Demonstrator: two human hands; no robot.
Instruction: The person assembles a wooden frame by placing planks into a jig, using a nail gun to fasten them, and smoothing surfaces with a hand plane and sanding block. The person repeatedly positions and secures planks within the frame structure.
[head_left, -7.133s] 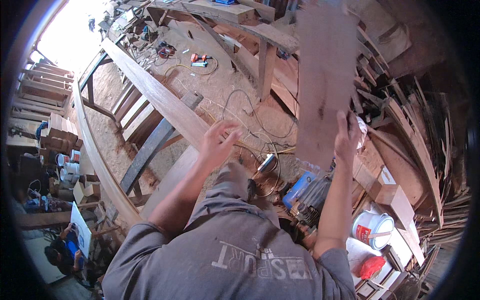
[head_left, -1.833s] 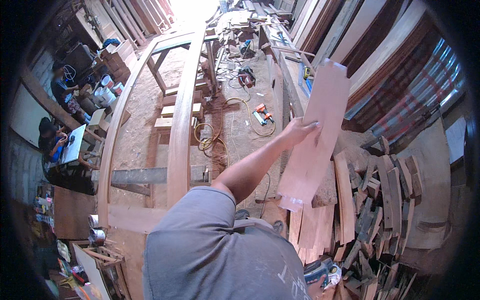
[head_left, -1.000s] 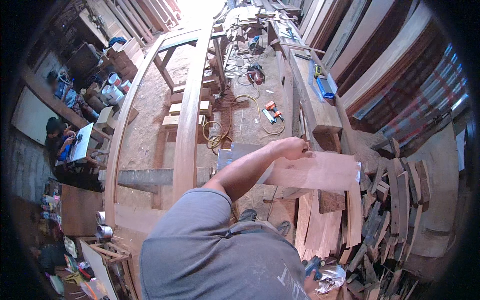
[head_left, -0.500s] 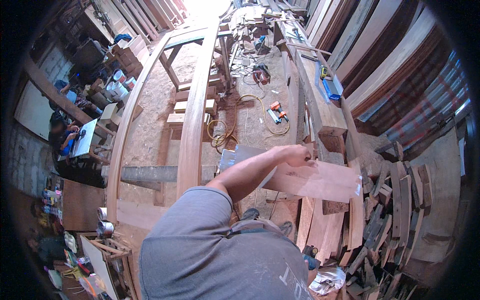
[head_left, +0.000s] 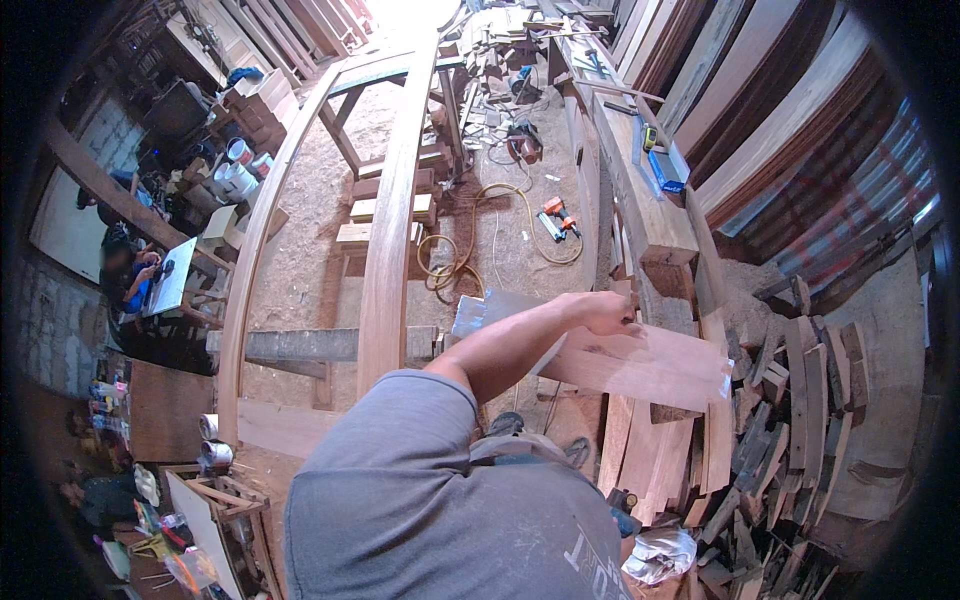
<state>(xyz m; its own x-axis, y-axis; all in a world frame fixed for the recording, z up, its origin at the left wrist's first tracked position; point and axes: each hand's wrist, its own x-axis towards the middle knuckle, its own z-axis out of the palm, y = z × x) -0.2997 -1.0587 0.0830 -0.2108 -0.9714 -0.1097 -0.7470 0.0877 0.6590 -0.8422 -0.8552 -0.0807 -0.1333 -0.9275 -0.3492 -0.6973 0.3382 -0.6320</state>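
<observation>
My left hand is shut on the upper edge of a flat reddish-brown wooden board. The arm reaches out from my grey sleeve toward the right. The board lies almost level, just above a stack of similar boards leaning at the lower right. I cannot tell whether it touches them. My right hand does not show; my grey-shirted shoulder and back fill the lower middle.
Two long curved wooden beams run up the sawdust floor on trestles. A workbench stands ahead, with an orange drill and a yellow hose beside it. Dark offcuts pile at right. A seated person is far left.
The board stood upright in my hand 1.8 s ago; it has since been tipped over flat and lowered toward the stack at the right. My view has swung slightly.
</observation>
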